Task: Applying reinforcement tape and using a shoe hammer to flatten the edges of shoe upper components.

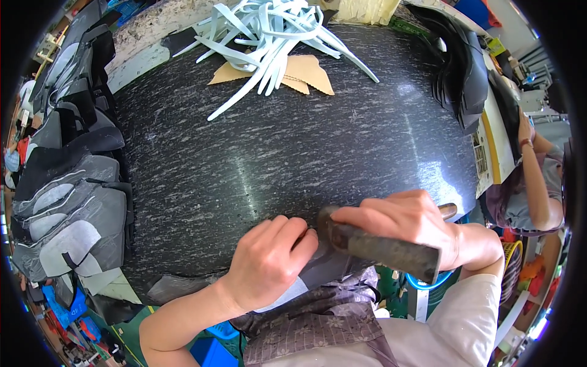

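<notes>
My right hand [406, 220] is wrapped round a hammer [391, 252] near the table's front edge. The hammer has a long dark metal head, and a brown handle end sticks out beyond my fist. Just left of the hammer's round face, my left hand [269, 260] is closed with its fingers curled down on the table. Under and beside it lies a dark, flat sheet piece [327, 269] with a pale grey part [290, 295] near my wrist. My left fingertips are partly hidden, so their exact grip on the piece cannot be seen.
Pale blue strips [269, 37] lie heaped on tan zigzag-edged pieces [309, 72] at the far side of the black speckled table [281, 153]. Stacks of dark cut pieces [92, 202] line the left edge, with more [461, 73] at far right. Another person [532, 183] works at right.
</notes>
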### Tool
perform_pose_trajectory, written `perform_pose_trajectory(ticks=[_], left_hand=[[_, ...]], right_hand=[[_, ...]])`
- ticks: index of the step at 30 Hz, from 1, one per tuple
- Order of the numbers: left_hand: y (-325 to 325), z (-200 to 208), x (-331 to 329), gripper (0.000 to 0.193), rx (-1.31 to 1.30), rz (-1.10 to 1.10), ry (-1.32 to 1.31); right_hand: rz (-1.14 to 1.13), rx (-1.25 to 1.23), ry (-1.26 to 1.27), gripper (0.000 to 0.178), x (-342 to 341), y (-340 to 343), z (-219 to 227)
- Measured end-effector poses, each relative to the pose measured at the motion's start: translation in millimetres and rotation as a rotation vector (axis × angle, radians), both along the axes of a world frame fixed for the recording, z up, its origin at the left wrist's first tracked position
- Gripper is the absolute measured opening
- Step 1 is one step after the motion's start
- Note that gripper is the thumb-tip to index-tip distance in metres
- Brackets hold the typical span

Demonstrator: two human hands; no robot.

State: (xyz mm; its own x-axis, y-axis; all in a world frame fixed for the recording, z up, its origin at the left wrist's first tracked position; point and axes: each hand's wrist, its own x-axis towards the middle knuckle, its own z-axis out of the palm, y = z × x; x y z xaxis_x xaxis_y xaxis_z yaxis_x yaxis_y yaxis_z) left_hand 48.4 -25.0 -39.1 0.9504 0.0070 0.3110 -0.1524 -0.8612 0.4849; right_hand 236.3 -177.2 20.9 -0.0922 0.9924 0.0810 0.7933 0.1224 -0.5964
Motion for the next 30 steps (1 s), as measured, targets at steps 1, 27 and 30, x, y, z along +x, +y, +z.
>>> perform_pose_trajectory(ticks=[1,27,30], left_hand=[[0.9,0.6,-0.7,0.023,-0.013,0.019,0.006],[-11.4,12.1,-35.4,0.019,0.135,0.034,0.03],[0.6,1.6,-41.7,0.018,0.148,0.038,0.046]], right_hand=[[0.01,-0.035,-0.033,0.045,-4.2,-2.7,-5.1],[0.115,0.089,-0.178,0.029,-23.0,14.2,-10.8],[0.117,0.078,-0.225,0.029,-25.9,13.1,-12.4]])
